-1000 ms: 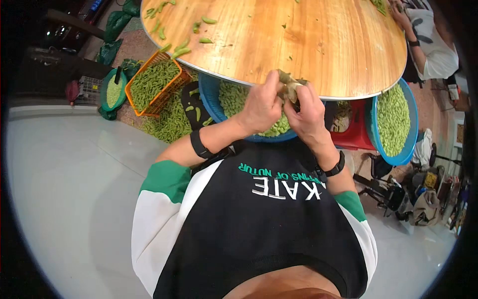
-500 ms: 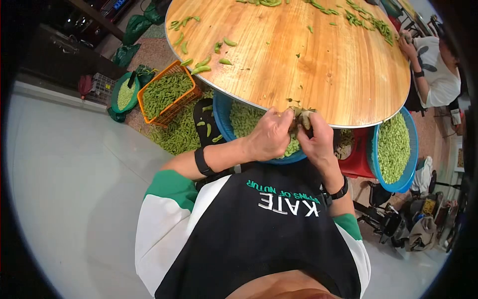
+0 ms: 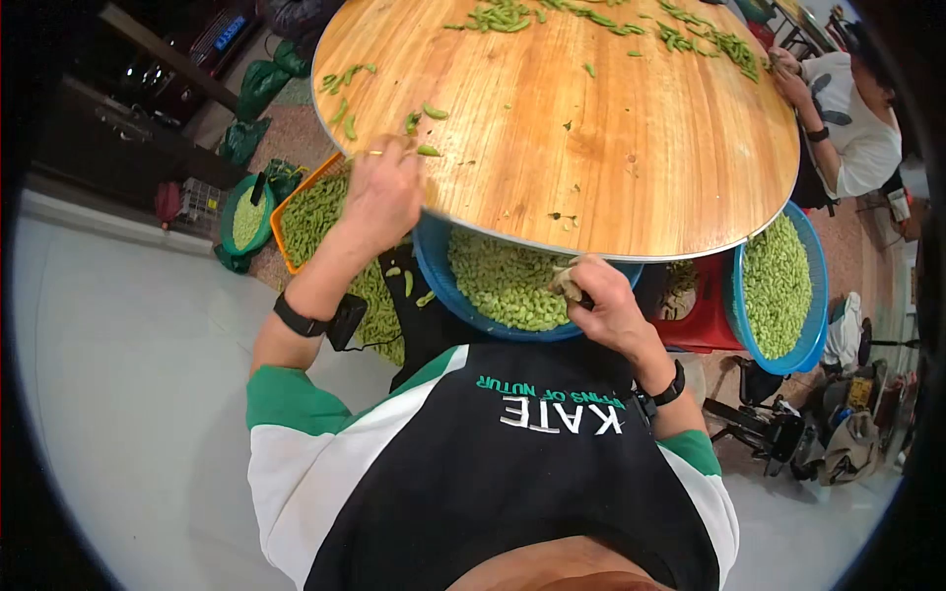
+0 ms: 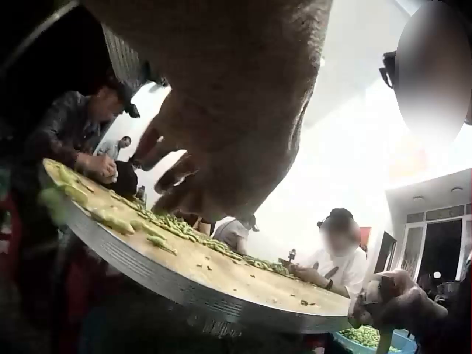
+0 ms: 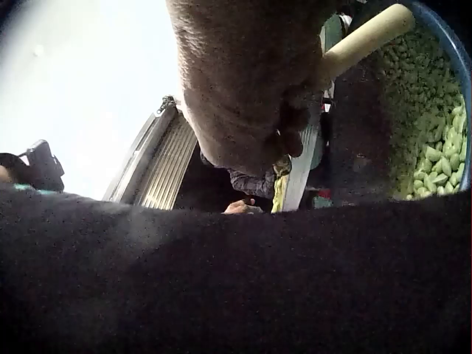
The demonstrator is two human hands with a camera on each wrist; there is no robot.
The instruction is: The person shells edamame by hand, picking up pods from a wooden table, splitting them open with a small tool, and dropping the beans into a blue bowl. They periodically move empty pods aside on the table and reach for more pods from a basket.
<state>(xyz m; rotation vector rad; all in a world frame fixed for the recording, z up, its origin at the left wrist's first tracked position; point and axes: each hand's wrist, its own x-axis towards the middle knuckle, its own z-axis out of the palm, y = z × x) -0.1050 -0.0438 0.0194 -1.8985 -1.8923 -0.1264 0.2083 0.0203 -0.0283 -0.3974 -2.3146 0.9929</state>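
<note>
My left hand (image 3: 386,192) is over the left rim of the round wooden table (image 3: 552,148), above several green bean pods (image 3: 428,151). Its fingers reach down toward the pods and partly hide them; in the left wrist view they hang loosely apart. My right hand (image 3: 609,303) is at the table's near edge, over a blue basin (image 3: 434,281) of shelled green beans (image 3: 503,281). It grips a pale round rod (image 5: 369,46) that juts from the fist in the right wrist view. A greyish covering (image 3: 566,284) shows at its fingertips.
An orange crate (image 3: 281,236) of pods stands at the left, with loose pods (image 3: 372,305) beside it. A second blue basin (image 3: 816,295) of shelled beans sits at the right by a red stool (image 3: 709,330). Another person (image 3: 852,123) sits across the table, where more pods (image 3: 498,17) lie.
My hands were together at the table's near edge around something small. The left hand has since moved left to the pods, while the right stays above the basin. The view has shifted.
</note>
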